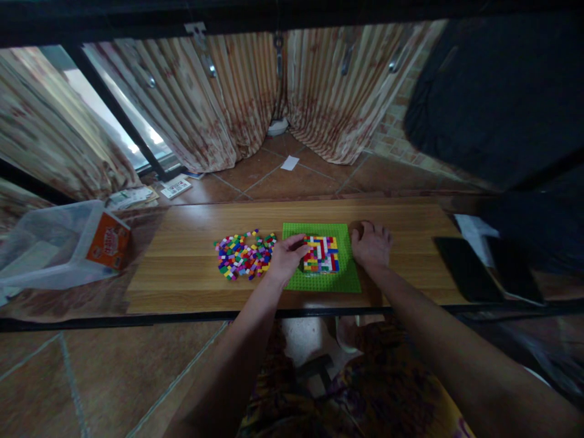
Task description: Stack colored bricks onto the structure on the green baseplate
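Wood-grain laminate forms the top of the bench [191, 267], a long low surface set over a tiled floor, with striped curtains [219, 103] hanging beyond it. A clear plastic tub [50, 243] bearing an orange label lies tilted off the bench's left end, and two dark flat devices [483, 267] are noted at the right end.

A green baseplate [319, 283] lies flat near the bench's middle. A block of multicoloured bricks [322, 254] is built on its upper half. A loose heap of small bricks [244, 255] lies just beside the plate's left edge.

The left hand [286, 258] is curled, fingertips touching the built block's left side; whether a brick is pinched cannot be told. The right hand [371, 244] is loosely closed, resting knuckles-up against the plate's right edge, and nothing is seen in its grasp.

It is judged that the plate is best kept pinned by the right hand while pressure is applied straight down, so studs seat squarely and neighbouring bricks are not dislodged.
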`<action>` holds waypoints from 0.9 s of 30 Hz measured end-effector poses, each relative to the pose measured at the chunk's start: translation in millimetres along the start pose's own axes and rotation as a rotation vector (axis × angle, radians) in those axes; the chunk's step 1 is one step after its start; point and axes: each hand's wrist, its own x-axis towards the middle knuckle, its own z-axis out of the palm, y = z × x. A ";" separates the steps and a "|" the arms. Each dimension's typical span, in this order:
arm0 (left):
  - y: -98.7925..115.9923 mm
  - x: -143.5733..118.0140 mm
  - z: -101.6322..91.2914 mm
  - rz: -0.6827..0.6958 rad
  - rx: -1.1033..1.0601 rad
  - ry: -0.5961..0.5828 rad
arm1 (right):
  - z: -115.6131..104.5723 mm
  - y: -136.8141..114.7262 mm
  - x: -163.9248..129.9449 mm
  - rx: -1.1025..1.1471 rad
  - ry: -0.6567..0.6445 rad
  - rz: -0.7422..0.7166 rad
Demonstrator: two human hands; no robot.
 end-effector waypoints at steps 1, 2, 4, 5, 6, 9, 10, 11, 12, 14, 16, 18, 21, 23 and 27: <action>0.3 0.6 -0.3 0.002 0.001 -0.003 | 0.0 0.0 -0.1 0.002 0.002 -0.001; 0.5 1.1 -0.6 0.004 0.001 -0.006 | 0.1 0.0 -0.2 0.004 0.004 -0.004; 0.4 2.0 -0.8 0.008 0.003 -0.013 | 0.4 0.1 -0.3 0.008 0.007 -0.007; 0.1 2.4 -0.8 0.013 0.004 -0.014 | 0.6 0.2 -0.3 0.009 0.008 -0.006; -0.3 2.8 -0.8 0.017 0.008 -0.013 | 0.8 0.2 -0.3 0.009 0.009 -0.006; -2.1 4.0 -0.8 0.026 0.023 -0.005 | 1.2 0.4 -0.2 0.005 0.012 -0.005; -2.7 4.4 -0.9 0.025 0.025 -0.005 | 1.3 0.5 -0.2 0.002 0.011 -0.006; -3.2 4.8 -1.1 0.023 0.026 -0.007 | 1.2 0.5 -0.2 -0.001 0.010 -0.007; -3.6 5.1 -1.4 0.023 0.024 -0.009 | 1.1 0.5 -0.2 -0.006 0.008 -0.009; -4.0 5.7 -2.0 0.022 0.017 -0.017 | 0.7 0.5 -0.4 -0.016 0.003 -0.007; -4.2 6.0 -2.4 0.019 0.004 -0.029 | 0.0 0.1 -0.6 -0.019 -0.002 -0.005; -4.1 6.6 -2.1 0.012 -0.019 -0.026 | -1.1 -0.6 -0.9 -0.011 -0.003 -0.006; -4.1 7.2 0.1 0.001 -0.060 0.000 | -3.0 -2.0 -1.1 0.001 -0.010 -0.002; -4.9 5.6 1.7 0.014 -0.058 0.023 | -4.3 -3.0 -0.9 -0.002 -0.021 0.008; -11.2 -9.3 -1.0 0.117 0.014 0.097 | -5.9 -3.9 -0.3 -0.013 -0.044 0.015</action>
